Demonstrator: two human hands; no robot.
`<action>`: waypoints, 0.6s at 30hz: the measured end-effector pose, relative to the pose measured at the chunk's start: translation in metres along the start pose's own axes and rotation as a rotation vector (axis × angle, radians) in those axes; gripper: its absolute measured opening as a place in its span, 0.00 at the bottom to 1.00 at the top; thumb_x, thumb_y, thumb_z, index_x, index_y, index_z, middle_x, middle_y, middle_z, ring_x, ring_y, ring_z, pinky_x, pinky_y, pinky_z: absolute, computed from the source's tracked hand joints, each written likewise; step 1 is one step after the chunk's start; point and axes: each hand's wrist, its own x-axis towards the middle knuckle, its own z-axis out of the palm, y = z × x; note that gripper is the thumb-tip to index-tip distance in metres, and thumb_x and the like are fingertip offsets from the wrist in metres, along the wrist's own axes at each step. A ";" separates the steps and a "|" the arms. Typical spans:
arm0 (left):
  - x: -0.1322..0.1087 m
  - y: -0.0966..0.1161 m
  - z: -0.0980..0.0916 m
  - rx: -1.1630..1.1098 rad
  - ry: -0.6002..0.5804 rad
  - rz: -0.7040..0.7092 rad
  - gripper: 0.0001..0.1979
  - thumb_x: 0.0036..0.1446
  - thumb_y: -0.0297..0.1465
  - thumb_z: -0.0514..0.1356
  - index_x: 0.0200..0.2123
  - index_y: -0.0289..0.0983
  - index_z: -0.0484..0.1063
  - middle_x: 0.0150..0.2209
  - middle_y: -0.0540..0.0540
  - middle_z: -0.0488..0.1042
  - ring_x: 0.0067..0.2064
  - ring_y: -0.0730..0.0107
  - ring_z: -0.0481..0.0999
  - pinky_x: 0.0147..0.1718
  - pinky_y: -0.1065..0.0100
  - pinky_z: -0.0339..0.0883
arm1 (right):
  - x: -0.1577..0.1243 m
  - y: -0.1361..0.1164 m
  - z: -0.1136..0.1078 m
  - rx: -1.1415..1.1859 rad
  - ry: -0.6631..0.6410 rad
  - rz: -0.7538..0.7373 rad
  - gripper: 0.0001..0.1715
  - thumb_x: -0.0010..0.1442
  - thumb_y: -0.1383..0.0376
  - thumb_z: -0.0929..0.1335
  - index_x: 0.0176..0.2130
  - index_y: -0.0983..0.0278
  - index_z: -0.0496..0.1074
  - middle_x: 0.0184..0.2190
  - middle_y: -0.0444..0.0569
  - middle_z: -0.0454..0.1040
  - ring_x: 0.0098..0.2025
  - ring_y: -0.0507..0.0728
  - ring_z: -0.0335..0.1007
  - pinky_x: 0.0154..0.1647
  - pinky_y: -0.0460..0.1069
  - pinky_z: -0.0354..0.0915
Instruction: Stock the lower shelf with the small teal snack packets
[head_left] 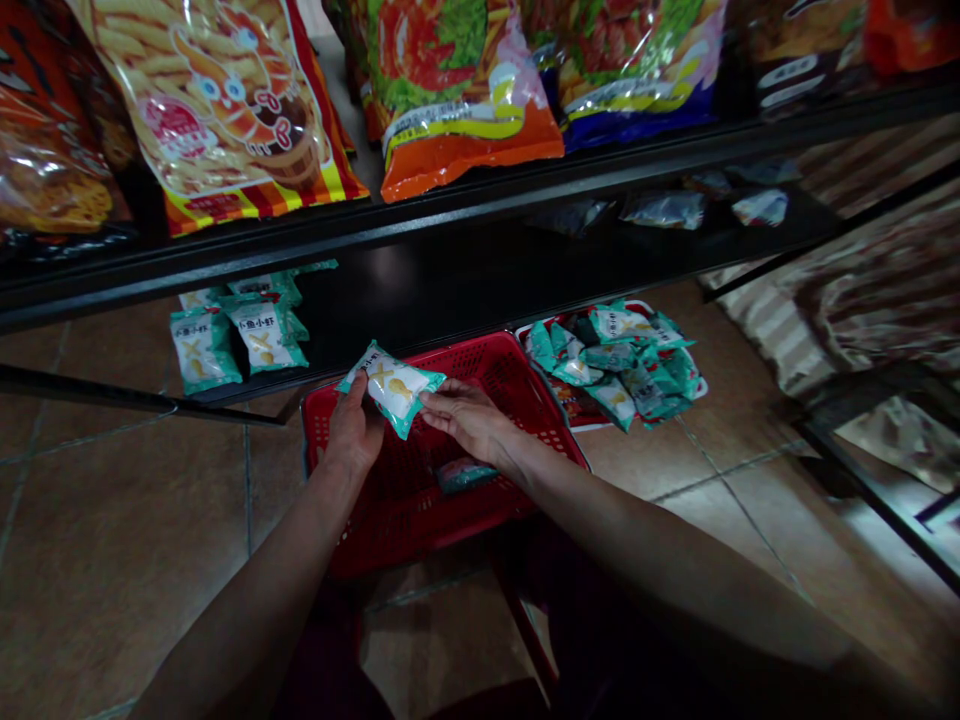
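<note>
A small teal and white snack packet (pixel 391 384) is held between both my hands above a red plastic basket (pixel 517 375) on the tiled floor. My left hand (pixel 352 428) grips the packet's left end with closed fingers. My right hand (pixel 469 420) pinches its right edge. One more teal packet (pixel 463 474) lies inside the basket under my right wrist.
A low black shelf (pixel 450 280) holds several teal packets (pixel 236 335) at its left. A red tray (pixel 577 405) piled with teal packets (pixel 619 365) sits right of the basket. Large snack bags (pixel 232 110) fill the upper shelf. A few packets (pixel 667 208) lie far right.
</note>
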 end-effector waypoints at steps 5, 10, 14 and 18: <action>0.000 -0.002 0.001 -0.029 0.032 0.012 0.11 0.60 0.29 0.54 0.44 0.34 0.71 0.42 0.41 0.77 0.45 0.67 0.76 0.46 0.66 0.70 | -0.001 -0.001 0.002 -0.026 -0.059 -0.041 0.20 0.33 0.68 0.78 0.24 0.65 0.66 0.23 0.39 0.73 0.27 0.47 0.70 0.35 0.45 0.67; 0.001 -0.001 0.001 -0.021 0.044 0.007 0.11 0.59 0.29 0.55 0.44 0.34 0.71 0.42 0.41 0.77 0.44 0.67 0.76 0.44 0.68 0.70 | -0.002 -0.002 0.005 -0.017 -0.077 -0.052 0.20 0.32 0.69 0.77 0.23 0.65 0.65 0.23 0.39 0.72 0.29 0.47 0.69 0.34 0.44 0.66; 0.000 0.002 0.002 -0.033 0.037 -0.040 0.12 0.59 0.29 0.54 0.45 0.34 0.71 0.43 0.40 0.76 0.45 0.67 0.76 0.44 0.69 0.70 | -0.004 -0.002 0.006 -0.036 -0.084 -0.062 0.18 0.34 0.70 0.76 0.23 0.64 0.65 0.22 0.38 0.70 0.28 0.47 0.68 0.33 0.44 0.65; 0.000 0.007 0.002 -0.043 0.019 -0.077 0.12 0.59 0.27 0.54 0.45 0.33 0.71 0.43 0.40 0.76 0.44 0.67 0.76 0.43 0.69 0.70 | -0.004 -0.001 0.006 -0.042 -0.084 -0.070 0.17 0.34 0.70 0.76 0.23 0.64 0.64 0.22 0.38 0.70 0.28 0.47 0.67 0.33 0.44 0.64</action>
